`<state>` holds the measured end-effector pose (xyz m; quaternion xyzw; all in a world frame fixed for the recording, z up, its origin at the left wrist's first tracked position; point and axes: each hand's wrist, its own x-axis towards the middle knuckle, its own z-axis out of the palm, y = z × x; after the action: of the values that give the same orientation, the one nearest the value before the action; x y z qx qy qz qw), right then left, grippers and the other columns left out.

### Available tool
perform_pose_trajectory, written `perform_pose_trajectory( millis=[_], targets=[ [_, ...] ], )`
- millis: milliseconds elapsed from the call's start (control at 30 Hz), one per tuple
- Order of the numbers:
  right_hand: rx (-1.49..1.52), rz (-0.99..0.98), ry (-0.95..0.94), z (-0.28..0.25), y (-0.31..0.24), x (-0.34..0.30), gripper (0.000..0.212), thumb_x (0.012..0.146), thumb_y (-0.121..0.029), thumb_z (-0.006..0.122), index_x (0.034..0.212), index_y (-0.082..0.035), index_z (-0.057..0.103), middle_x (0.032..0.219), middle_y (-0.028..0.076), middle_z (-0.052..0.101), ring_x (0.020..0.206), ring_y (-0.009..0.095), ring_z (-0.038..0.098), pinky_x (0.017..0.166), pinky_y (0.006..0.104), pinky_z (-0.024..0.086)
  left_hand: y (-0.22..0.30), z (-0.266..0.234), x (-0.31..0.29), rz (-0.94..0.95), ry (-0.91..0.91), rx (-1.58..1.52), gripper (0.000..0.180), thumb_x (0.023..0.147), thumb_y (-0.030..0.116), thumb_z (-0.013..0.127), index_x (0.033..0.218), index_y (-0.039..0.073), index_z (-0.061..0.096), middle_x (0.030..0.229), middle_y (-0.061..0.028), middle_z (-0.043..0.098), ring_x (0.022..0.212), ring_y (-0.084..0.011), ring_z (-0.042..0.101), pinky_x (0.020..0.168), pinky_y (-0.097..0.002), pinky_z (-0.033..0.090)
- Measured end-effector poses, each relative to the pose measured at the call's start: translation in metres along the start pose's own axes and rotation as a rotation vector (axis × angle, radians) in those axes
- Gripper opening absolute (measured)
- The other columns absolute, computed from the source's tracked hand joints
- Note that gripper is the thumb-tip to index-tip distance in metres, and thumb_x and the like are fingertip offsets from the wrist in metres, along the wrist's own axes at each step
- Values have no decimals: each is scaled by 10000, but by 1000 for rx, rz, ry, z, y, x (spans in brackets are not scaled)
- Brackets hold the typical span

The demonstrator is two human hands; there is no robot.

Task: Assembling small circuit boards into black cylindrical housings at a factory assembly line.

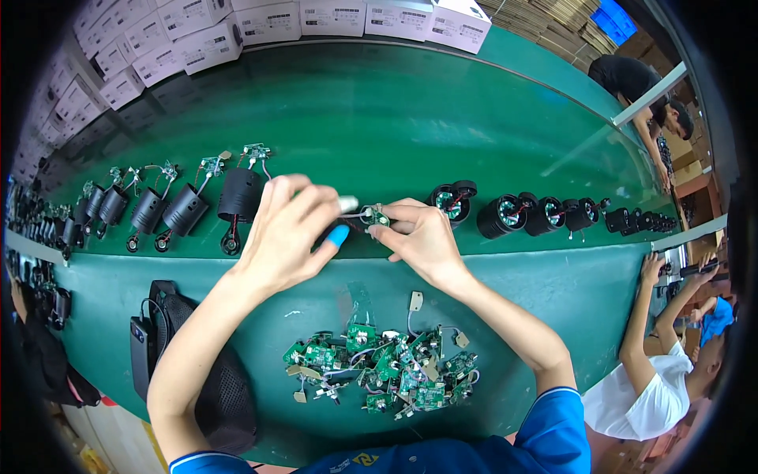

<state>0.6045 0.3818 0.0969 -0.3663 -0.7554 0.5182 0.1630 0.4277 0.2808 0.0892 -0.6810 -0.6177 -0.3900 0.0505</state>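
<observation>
My right hand (422,241) pinches a small green circuit board (376,215) between thumb and fingers. A pale cable runs from the board toward my left hand (288,229), whose fingers curl around something dark, mostly hidden under them. Blue and white covers sit on my left thumb and a fingertip. Beside that hand stands a black cylindrical housing (239,193), with a board wired above it and a round black part on a lead below. Right of my hands is another housing (452,204) with a board inside its mouth.
A pile of loose green circuit boards (387,367) lies before me. More housings (185,209) line up left, others (500,217) right. A black mesh bag (225,399) and a black phone-like device (140,355) lie at left. White boxes (268,22) line the back; co-workers sit at right.
</observation>
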Motion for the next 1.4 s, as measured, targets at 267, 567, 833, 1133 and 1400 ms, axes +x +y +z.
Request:
perform_pose_trajectory(
  millis=[267,567,833,1133,1400],
  targets=[
    [72,115,-68,-2,-3,0,301,823,-21,695,1085,117,642,1082,89,619,759,138,659,529,222,559,-9,16,-23,470,-61,662,340,722,75,664,1060,92,630,1004,-30,607,923,-212,469,885,-319,390],
    [-82,-175,92,1,-3,-8,337,796,-5,672,1124,69,650,1043,94,637,768,135,629,582,227,517,-2,19,-10,-19,3,21,241,719,80,690,960,84,691,981,11,650,917,-211,448,868,-319,367],
    [-211,-358,248,1,8,-7,348,749,-27,690,1096,-9,681,998,77,642,737,138,593,581,231,490,-4,23,10,-109,-51,-88,204,757,157,685,953,117,719,897,24,674,933,-203,492,899,-360,335],
    [-20,-365,171,11,28,-6,398,728,69,606,1114,8,680,990,103,639,748,180,604,678,262,513,3,28,4,-307,-80,-133,106,717,101,682,811,65,714,770,-52,570,878,-228,437,883,-345,322],
    [-141,-396,129,12,25,-1,274,747,-23,642,1016,15,674,894,109,627,687,217,585,614,312,491,-18,20,5,-314,-140,-211,108,737,83,694,825,28,722,801,-69,569,817,-211,483,758,-320,407]
  ],
)
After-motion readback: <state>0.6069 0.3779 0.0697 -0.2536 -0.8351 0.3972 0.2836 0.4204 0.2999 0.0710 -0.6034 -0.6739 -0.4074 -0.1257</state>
